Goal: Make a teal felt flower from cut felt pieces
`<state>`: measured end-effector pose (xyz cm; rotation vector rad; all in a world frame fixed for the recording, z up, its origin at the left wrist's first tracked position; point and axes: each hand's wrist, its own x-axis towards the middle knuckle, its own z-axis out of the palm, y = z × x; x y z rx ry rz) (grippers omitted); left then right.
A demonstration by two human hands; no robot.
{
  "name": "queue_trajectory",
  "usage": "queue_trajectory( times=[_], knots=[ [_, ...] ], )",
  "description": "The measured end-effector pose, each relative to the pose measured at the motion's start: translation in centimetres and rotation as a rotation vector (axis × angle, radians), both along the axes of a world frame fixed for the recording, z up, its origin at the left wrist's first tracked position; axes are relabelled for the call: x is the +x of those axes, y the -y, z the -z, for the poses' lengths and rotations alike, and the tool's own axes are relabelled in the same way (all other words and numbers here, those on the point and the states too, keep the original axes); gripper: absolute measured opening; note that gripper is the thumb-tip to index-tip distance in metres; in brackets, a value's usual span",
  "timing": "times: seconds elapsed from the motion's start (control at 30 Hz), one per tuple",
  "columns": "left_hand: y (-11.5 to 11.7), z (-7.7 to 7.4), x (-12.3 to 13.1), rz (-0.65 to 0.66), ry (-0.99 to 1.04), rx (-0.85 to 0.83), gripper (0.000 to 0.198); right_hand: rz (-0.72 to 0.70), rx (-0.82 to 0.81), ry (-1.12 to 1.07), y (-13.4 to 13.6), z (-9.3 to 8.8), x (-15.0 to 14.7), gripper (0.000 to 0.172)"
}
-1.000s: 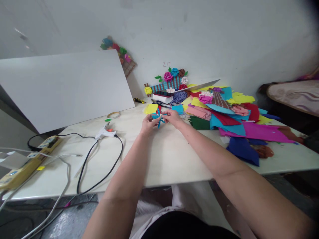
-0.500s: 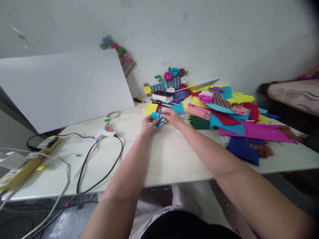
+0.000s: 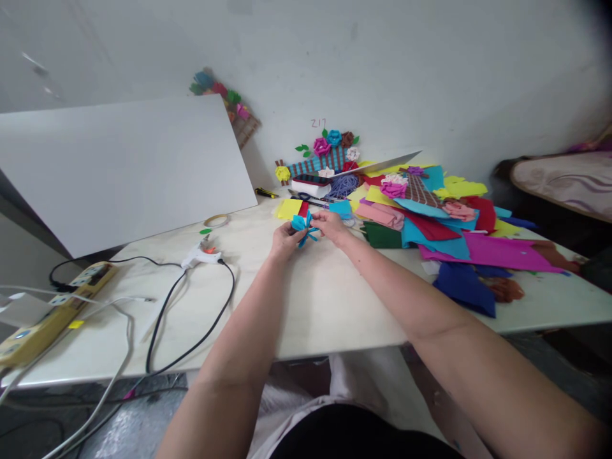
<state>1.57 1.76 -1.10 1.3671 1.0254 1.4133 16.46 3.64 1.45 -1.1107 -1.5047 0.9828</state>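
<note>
Between my two hands, above the middle of the table, is a blue paper flower (image 3: 301,222) with several folded petals sticking out. My left hand (image 3: 285,240) is closed on its left side, thumb and fingers pinching it near the centre. On the right, the fingers of my right hand (image 3: 328,225) pinch a petal at the flower's edge. Just behind the hands lie yellow paper squares (image 3: 289,208) and a blue paper square (image 3: 340,208). A pair of scissors (image 3: 306,198) rests beyond them.
At left are a white glue gun (image 3: 199,254) with a black cord, a tape roll (image 3: 217,220) and a yellow power strip (image 3: 57,312). A large white board (image 3: 129,172) leans on the wall. Coloured paper sheets (image 3: 497,250) pile up at right, near finished flower pieces (image 3: 321,156).
The blue flower has turned slightly in my fingers, and its petals look a bit more spread. Both hands stay in nearly the same place.
</note>
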Motion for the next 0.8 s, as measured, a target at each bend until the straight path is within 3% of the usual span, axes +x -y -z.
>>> queue_trajectory(
  times=[0.3,0.5,0.8],
  knots=[
    [0.7,-0.6,0.2,-0.023,-0.069,0.02,0.032,0.122,0.079,0.02,-0.9,0.7,-0.1,0.022],
    [0.4,-0.5,0.2,-0.047,-0.085,0.017,0.031,0.238,0.236,0.168,-1.8,1.1,-0.1,0.011],
    [0.0,0.0,0.1,-0.085,-0.084,0.046,0.032,0.196,0.243,0.292,-1.1,0.8,-0.4,0.007]
  ],
)
